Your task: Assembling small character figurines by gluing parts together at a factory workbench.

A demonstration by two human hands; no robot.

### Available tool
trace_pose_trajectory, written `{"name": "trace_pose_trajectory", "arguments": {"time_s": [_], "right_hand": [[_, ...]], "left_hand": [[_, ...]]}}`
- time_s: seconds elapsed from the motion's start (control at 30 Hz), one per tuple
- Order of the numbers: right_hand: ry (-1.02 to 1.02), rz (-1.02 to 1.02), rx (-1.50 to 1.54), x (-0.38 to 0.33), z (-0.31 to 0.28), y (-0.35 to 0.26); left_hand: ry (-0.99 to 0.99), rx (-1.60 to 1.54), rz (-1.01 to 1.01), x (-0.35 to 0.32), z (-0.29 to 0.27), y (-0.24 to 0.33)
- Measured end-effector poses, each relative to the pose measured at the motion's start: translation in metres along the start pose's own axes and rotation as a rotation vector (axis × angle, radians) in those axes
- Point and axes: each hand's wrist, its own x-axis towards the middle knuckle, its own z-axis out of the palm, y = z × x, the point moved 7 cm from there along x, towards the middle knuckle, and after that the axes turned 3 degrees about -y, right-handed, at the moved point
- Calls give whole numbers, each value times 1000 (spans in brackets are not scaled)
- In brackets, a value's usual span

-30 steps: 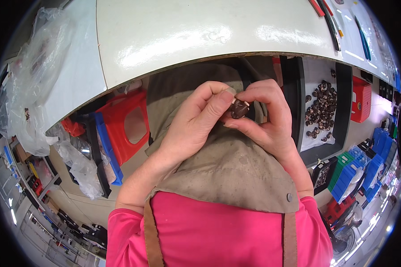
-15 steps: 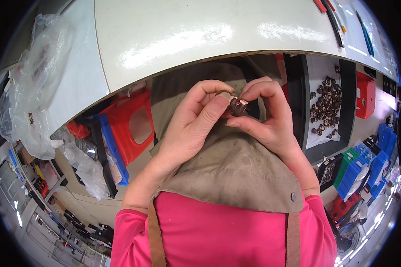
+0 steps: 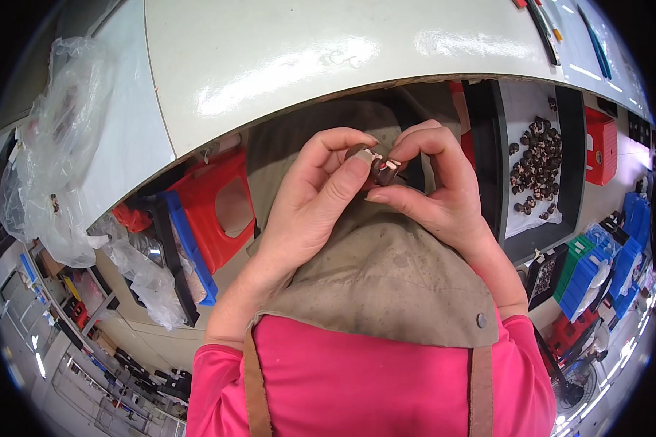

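Observation:
A small dark-brown moulded piece (image 3: 383, 172) with cream and red details is held over my apron, just below the table's near edge. My left hand (image 3: 324, 186) is closed, its thumb and fingertips pinching the piece from the left. The part between those fingers is mostly covered; a brown rounded bit shows at their tips. From the other side my right hand (image 3: 441, 175) curls its index finger and thumb about the piece, also closed on it. To the right, a dark tray (image 3: 503, 167) lined with white sheeting holds many similar brown-and-cream pieces (image 3: 538, 156).
The white table (image 3: 284, 65) curves across ahead. Clear plastic bags (image 3: 65, 138) hang at its left end. A red stool (image 3: 215, 211) and a blue-edged bin (image 3: 189, 247) stand low left. Pens and tools (image 3: 543, 33) lie far right; blue crates (image 3: 587, 280) are beyond the tray.
The brown piece has shifted slightly left and turned a little between my fingers, showing more of its cream part. Both hands keep hold of it; the view has tilted slightly.

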Motion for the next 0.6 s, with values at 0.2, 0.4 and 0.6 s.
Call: {"name": "trace_pose_trajectory", "arguments": {"time_s": [0.2,0.4,0.6], "right_hand": [[54,-57,-28,3,-3,-5],[94,-124,-48,2,-4,-10],[88,-274,-246,2,-3,-27]], "left_hand": [[-5,-1,-21,0,2,1],[-32,-65,-37,1,1,-2],[-67,-241,-112,-1,2,-6]]}}
